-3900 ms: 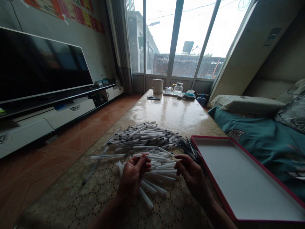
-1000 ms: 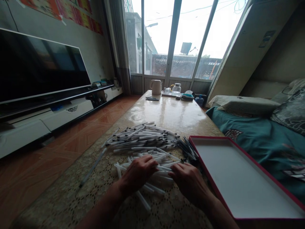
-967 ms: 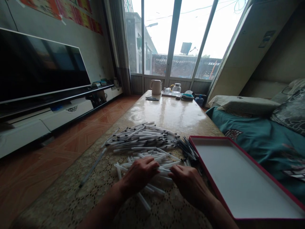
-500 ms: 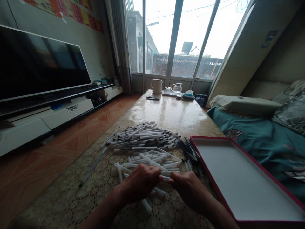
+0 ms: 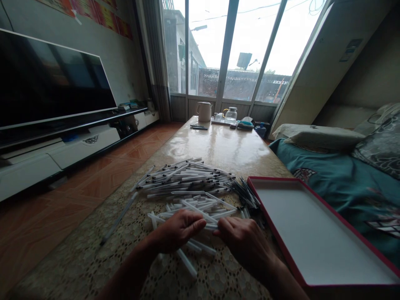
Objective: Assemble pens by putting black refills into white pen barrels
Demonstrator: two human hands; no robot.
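Observation:
A heap of white pen barrels (image 5: pixel 187 183) lies on a long table with a lace cover (image 5: pixel 93 258). A smaller bundle of dark refills (image 5: pixel 245 193) sits at the heap's right edge. My left hand (image 5: pixel 176 229) rests palm down on the near pens, its fingers curled round several of them. Beside it, my right hand (image 5: pixel 242 239) also lies on the near pens, with its fingers bent and pressed against them. The fingertips of the two hands nearly meet over one white pen (image 5: pixel 209 227).
A shallow red-edged box (image 5: pixel 312 233) with a white floor lies open to the right of the pens. A white jug (image 5: pixel 204 111), a glass kettle (image 5: pixel 231 115) and small items stand at the table's far end. A TV unit (image 5: pixel 62 146) runs along the left; a teal sofa (image 5: pixel 343 183) is on the right.
Both hands came down from holding a pen in the air and now lie on the near pens. They drew together and slightly toward me, gathering pens.

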